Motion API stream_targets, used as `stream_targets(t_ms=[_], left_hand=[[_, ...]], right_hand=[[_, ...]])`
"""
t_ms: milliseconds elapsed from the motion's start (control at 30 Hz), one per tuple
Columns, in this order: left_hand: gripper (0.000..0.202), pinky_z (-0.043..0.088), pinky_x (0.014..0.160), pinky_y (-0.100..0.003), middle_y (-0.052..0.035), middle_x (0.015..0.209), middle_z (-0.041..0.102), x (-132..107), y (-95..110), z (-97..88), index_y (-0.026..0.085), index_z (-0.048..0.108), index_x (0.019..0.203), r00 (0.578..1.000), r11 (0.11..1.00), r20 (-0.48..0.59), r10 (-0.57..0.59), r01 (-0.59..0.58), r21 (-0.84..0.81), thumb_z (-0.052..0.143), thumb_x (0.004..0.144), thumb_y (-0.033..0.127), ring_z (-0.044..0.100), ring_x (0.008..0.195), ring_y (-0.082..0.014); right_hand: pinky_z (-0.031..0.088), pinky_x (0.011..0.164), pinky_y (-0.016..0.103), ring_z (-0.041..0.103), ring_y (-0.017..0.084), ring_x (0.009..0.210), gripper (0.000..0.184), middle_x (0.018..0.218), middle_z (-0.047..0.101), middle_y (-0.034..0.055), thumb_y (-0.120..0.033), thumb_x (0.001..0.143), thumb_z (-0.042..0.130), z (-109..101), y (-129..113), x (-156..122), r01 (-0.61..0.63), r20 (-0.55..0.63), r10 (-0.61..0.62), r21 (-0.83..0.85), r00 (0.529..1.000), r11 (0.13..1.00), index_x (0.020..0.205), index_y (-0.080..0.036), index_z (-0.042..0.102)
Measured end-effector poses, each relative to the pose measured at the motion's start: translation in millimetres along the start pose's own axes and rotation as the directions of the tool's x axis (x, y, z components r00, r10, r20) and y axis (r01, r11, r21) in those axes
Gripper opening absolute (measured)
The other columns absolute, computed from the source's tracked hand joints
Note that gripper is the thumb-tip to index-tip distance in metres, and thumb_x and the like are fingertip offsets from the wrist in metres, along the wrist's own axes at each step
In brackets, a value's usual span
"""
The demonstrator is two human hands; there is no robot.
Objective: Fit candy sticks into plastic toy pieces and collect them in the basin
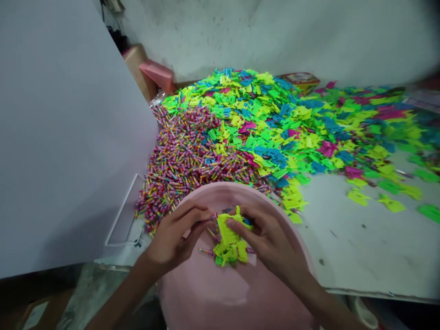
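Neon-yellow plastic pieces [228, 243] sit bunched above the pink plastic basin [220, 193], held between the two hands, with a few thin striped sticks [206, 251] poking out beside them. The right hand [266, 240] has its fingers [245, 215] clamped down on the clump, its thumb pressed on top. The left hand [175, 236] is just beside it, its fingers [195, 211] drawn together at the tips on the end of a striped stick, though the pinch is partly hidden. Beyond the basin's rim, a large heap of striped sticks [189, 160] spreads across the white counter [360, 247] and runs into a wider scatter of green, yellow, blue and magenta plastic pieces [261, 123]. A white panel [68, 137] stands along the counter's left side, while a pink block [157, 75] and a printed box [301, 81] sit by the back wall [275, 36].
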State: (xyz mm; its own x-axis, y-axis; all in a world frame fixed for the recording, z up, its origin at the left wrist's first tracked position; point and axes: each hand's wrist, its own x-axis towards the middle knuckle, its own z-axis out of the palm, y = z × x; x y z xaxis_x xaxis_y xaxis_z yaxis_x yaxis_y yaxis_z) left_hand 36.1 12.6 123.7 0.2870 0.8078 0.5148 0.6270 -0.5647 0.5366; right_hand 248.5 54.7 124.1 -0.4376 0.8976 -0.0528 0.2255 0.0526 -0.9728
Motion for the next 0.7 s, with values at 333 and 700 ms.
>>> stream_targets(t_ms=[333, 700], left_hand=[[0.033, 0.05, 0.098, -0.038, -0.0116, 0.114, 0.07, -6.9, 7.0, 9.6, 0.016, 0.056, 0.124, 0.999, 0.963, 0.007, -0.047, 0.043, 0.265, 0.062, 0.096, 0.032, 0.065, 0.109, -0.0249], [0.066, 0.041, 0.099, -0.046, -0.0184, 0.115, 0.066, -13.6, 15.2, 22.6, 0.007, 0.053, 0.125, 0.999, 0.835, 0.033, -0.029, 0.006, 0.551, 0.066, 0.086, 0.059, 0.058, 0.11, -0.0354]], right_hand=[[0.038, 0.055, 0.025, 0.047, 0.014, 0.063, 0.025, 0.071, 0.051, -0.002, -0.041, 0.089, 0.065, 10.9, -0.8, 4.2, -0.016, -0.08, 0.02, 0.049, 0.997, 0.999, 0.077, -0.02, 0.058], [0.038, 0.055, 0.024, 0.042, 0.013, 0.062, 0.03, 0.07, 0.045, -0.0037, -0.043, 0.089, 0.064, 13.9, -5.6, 0.8, -0.015, -0.091, 0.02, 0.056, 0.996, 0.998, 0.074, -0.021, 0.053]])
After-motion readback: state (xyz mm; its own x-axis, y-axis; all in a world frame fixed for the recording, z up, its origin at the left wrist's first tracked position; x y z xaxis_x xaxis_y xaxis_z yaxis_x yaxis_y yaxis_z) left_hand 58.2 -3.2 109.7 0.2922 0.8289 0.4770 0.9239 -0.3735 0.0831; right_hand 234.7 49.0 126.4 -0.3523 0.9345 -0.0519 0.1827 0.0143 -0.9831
